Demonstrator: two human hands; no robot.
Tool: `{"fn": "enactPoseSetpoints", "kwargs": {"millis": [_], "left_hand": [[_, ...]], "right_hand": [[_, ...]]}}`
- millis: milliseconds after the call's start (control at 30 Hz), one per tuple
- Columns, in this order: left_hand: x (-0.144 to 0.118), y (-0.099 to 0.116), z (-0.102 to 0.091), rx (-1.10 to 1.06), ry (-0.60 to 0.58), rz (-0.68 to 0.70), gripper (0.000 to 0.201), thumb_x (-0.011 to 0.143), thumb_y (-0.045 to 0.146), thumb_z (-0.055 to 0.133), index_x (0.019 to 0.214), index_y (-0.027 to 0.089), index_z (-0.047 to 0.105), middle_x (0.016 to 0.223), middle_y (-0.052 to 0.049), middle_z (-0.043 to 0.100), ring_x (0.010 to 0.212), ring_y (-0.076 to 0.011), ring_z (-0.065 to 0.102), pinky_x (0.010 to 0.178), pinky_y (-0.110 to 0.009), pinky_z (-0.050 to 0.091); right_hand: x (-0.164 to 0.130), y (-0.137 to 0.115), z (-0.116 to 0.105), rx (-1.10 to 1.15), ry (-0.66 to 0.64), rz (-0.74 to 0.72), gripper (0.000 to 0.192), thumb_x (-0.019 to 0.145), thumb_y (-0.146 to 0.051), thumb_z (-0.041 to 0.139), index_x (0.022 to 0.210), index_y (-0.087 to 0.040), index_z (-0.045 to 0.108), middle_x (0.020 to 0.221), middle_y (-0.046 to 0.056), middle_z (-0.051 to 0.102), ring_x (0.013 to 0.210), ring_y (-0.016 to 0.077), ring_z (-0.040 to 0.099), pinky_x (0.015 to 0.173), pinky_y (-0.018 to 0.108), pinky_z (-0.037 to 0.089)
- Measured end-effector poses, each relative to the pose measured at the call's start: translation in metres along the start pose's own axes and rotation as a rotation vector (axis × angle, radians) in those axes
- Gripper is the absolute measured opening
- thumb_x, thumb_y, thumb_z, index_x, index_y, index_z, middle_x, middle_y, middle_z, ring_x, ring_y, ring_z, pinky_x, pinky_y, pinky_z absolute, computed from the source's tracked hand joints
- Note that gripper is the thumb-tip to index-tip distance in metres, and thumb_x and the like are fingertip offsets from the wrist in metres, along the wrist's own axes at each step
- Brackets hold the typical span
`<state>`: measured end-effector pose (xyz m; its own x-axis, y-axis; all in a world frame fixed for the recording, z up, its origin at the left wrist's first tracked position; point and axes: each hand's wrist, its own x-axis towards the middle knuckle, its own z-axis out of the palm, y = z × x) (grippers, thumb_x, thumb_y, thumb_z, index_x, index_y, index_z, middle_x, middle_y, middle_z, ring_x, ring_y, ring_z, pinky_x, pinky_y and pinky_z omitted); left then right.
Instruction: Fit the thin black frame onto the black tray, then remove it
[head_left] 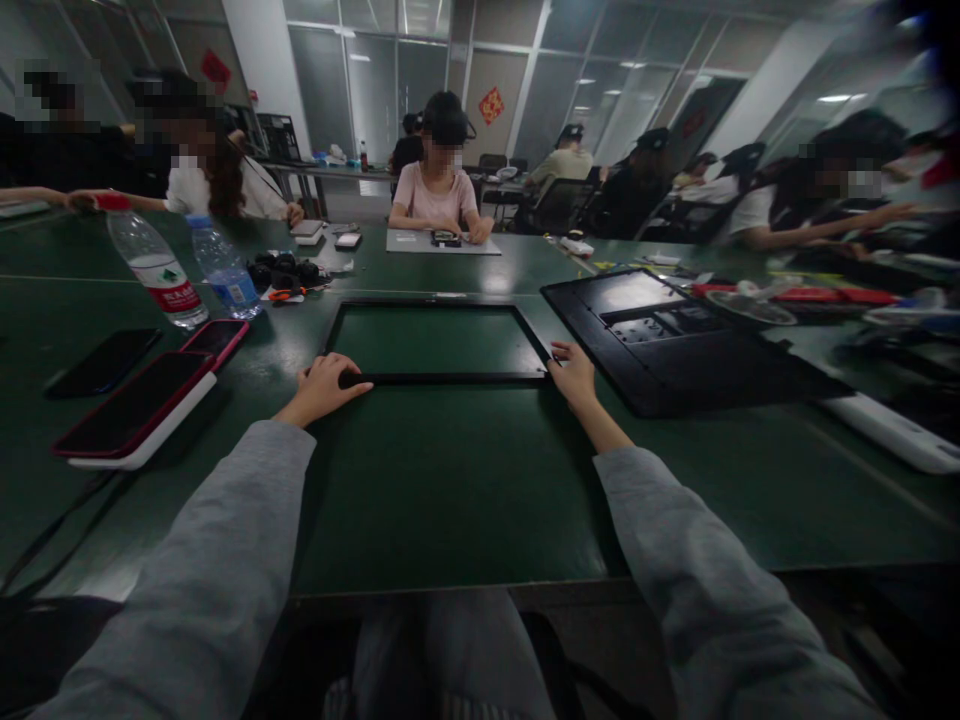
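Holding the black frame (439, 340) by its near rail, the left hand (324, 388) curls over the near-left corner and the right hand (574, 374) pinches the near-right corner — both closed on the frame, which lies flat on the green table (450, 490) straight ahead of the person. Just right of the frame sits a black back panel (675, 340); left of the frame lie phones (139, 405) and two water bottles (184, 270). To handle it well, I would judge that both corners should rise evenly — a thin, empty frame twists easily — keeping it clear of the panel's edge.
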<state>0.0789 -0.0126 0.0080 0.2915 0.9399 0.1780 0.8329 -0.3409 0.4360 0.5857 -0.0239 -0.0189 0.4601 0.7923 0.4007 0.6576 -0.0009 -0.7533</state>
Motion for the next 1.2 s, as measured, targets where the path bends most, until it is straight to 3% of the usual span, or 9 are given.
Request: {"fn": "enactPoseSetpoints", "kwargs": {"millis": [800, 1200], "left_hand": [[-0.001, 0.001, 0.0, -0.021, 0.028, -0.029, 0.038, 0.089, 0.061, 0.071, 0.106, 0.027, 0.072, 0.132, -0.011, 0.069, 0.128, -0.0367, 0.054, 0.11, -0.061, 0.038], [0.002, -0.005, -0.003, -0.087, 0.053, -0.101, 0.049, 0.087, 0.066, 0.071, 0.109, 0.023, 0.073, 0.119, -0.014, 0.073, 0.115, -0.0345, 0.065, 0.102, -0.055, 0.049]], "right_hand": [[0.001, 0.004, 0.003, 0.066, 0.005, 0.008, 0.044, 0.073, -0.035, 0.068, 0.114, -0.019, 0.07, 0.113, 0.016, 0.077, 0.106, 0.0308, 0.072, 0.101, 0.053, 0.057], [0.004, -0.001, 0.004, 0.155, 0.038, -0.034, 0.043, 0.093, -0.054, 0.052, 0.114, -0.019, 0.066, 0.119, 0.018, 0.074, 0.116, 0.0303, 0.07, 0.11, 0.052, 0.052]]}}
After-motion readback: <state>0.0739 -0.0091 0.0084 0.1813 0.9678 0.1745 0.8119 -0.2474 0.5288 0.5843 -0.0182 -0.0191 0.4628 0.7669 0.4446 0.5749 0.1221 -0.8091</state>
